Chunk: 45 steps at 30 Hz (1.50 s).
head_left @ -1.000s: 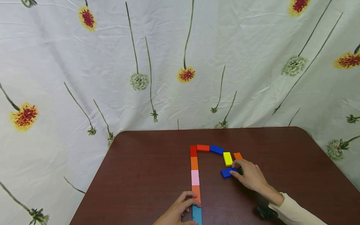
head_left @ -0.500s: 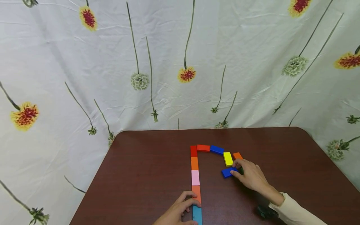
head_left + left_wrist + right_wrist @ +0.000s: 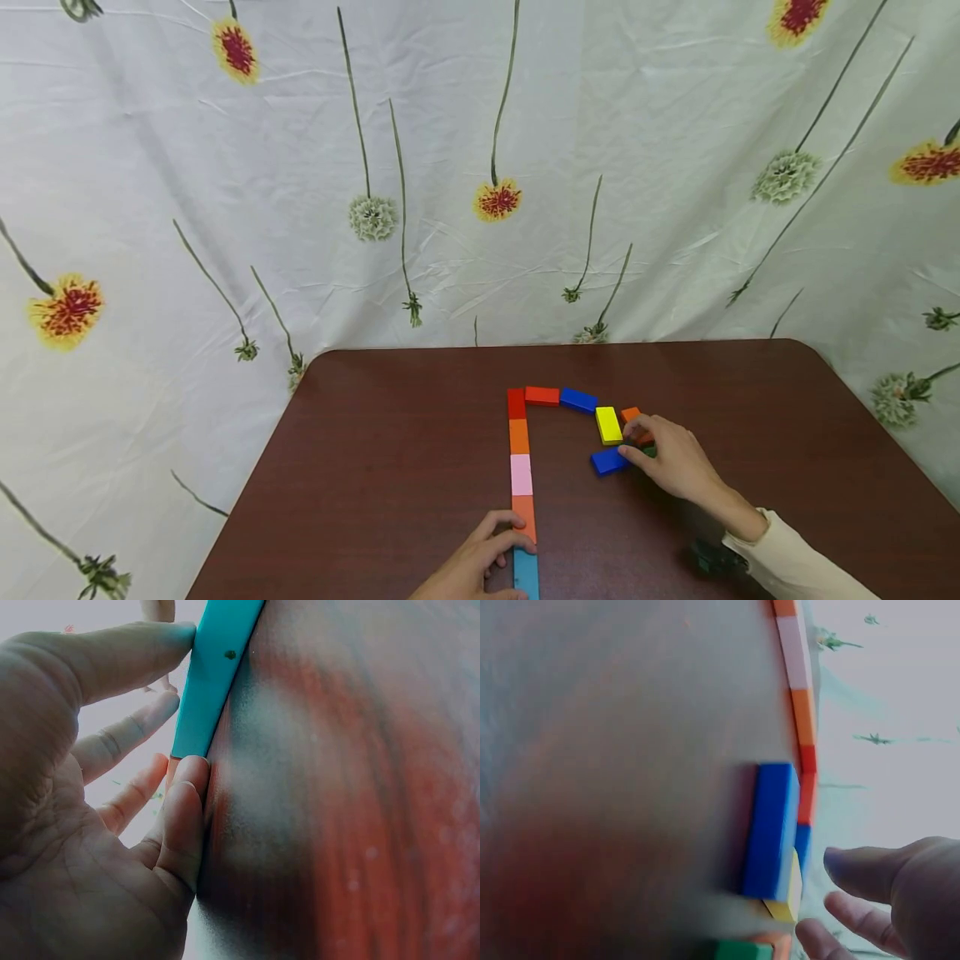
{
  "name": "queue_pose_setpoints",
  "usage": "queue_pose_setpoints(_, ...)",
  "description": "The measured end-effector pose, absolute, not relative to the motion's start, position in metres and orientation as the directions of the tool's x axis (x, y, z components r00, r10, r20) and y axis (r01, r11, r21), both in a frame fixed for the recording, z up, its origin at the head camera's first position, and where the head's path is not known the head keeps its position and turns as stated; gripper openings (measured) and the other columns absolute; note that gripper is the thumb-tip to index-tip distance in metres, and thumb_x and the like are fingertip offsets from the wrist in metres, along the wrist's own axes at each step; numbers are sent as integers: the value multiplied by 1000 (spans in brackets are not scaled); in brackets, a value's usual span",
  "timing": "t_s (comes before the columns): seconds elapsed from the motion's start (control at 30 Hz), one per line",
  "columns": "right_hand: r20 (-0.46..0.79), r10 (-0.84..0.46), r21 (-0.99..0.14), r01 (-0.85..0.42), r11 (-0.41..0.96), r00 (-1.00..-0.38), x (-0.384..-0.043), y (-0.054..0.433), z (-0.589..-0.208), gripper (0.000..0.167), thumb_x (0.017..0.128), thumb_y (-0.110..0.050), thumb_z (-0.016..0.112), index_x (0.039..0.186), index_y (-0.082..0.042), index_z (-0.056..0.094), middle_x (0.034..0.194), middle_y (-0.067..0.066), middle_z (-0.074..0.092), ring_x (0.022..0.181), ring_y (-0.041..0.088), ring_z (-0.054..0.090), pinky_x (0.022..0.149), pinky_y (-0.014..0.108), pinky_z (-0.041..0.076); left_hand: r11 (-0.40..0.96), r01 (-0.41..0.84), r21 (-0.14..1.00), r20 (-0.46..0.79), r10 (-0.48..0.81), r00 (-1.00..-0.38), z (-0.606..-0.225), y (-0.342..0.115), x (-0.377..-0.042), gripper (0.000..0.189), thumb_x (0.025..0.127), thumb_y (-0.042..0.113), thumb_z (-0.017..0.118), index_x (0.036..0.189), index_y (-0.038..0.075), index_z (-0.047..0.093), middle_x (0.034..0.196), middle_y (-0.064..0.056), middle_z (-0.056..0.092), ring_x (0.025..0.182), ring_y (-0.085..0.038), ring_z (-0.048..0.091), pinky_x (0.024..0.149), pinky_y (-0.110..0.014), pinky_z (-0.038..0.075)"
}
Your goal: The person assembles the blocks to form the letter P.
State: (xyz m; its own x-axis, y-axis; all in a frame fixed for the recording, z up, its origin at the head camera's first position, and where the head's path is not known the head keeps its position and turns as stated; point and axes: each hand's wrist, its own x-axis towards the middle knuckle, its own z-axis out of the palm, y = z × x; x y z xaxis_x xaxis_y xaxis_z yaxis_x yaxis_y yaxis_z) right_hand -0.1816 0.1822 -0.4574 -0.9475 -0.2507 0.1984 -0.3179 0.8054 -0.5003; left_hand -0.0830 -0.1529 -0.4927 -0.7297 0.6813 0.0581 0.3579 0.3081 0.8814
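Observation:
My left hand [image 3: 476, 562] rests its fingers along the light blue block [image 3: 527, 575] and the orange-red block [image 3: 524, 512] ahead of it. In the left wrist view the thumb touches the light blue block's edge. My right hand [image 3: 678, 462] hovers at the right end of the curve, thumb and fingers apart and empty. Just left of its thumb lies a blue block [image 3: 609, 462], with a yellow block [image 3: 608, 426] behind it. Under the right fingers are an orange block [image 3: 630, 414] and a green block [image 3: 742, 950], both partly hidden in the head view.
The straight row continues away through pink [image 3: 521, 475], orange [image 3: 518, 436] and red [image 3: 516, 403] blocks. From its far end, another red block [image 3: 542, 396] and a second blue block [image 3: 578, 400] bend right. A dark object [image 3: 716, 557] lies near the right sleeve. Flowered cloth [image 3: 450, 275] hangs behind the table [image 3: 390, 467].
My right hand has let go of the blue block and shifted slightly right and up, uncovering more of the orange block. My left hand has stayed in place.

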Motion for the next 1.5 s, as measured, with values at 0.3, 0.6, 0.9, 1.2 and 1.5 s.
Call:
queue_pose_setpoints(0.3, 211, -327, -579, -388, 717, -921, -200, 205, -455, 25, 86, -15, 79, 106, -6, 67, 96, 8, 63, 67, 6, 43, 54, 23, 38, 317, 312, 896, 21, 671, -741, -491, -153, -83, 36, 93, 28, 72, 124, 12, 61, 135, -12, 38, 92, 2, 40, 71, -12, 39)
queue_pose_setpoints(0.6, 190, -415, -617, -437, 655, -890, -215, 226, -463, 27, 86, -15, 80, 108, -7, 67, 110, 11, 62, 74, 6, 48, 59, 23, 43, 312, 325, 893, 32, 677, -735, -490, -153, -82, 36, 94, 28, 72, 124, 11, 61, 135, -12, 38, 91, 3, 40, 70, -11, 38)
queue_pose_setpoints(0.9, 111, -486, -673, -425, 605, -867, -232, 232, -467, 32, 85, -16, 80, 111, -5, 65, 123, 20, 60, 77, 7, 53, 69, 24, 47, 306, 320, 897, 32, 677, -736, -492, -153, -83, 37, 93, 28, 73, 124, 11, 61, 135, -12, 38, 90, 3, 39, 68, -11, 36)
queue_pose_setpoints(1.2, 80, -529, -686, -431, 586, -845, -239, 233, -472, 30, 88, -15, 77, 114, -6, 65, 132, 25, 53, 80, 8, 54, 72, 24, 49, 309, 297, 904, 13, 674, -739, -492, -153, -83, 37, 93, 28, 72, 125, 12, 61, 136, -11, 37, 92, 2, 39, 70, -12, 36)
queue_pose_setpoints(1.5, 45, -572, -688, -441, 577, -819, -244, 236, -472, 32, 91, -13, 74, 120, -6, 63, 142, 26, 47, 84, 7, 54, 75, 25, 48, 315, 308, 898, 14, 677, -736, -491, -153, -83, 38, 93, 29, 72, 125, 10, 61, 136, -12, 37, 92, 1, 39, 71, -12, 36)
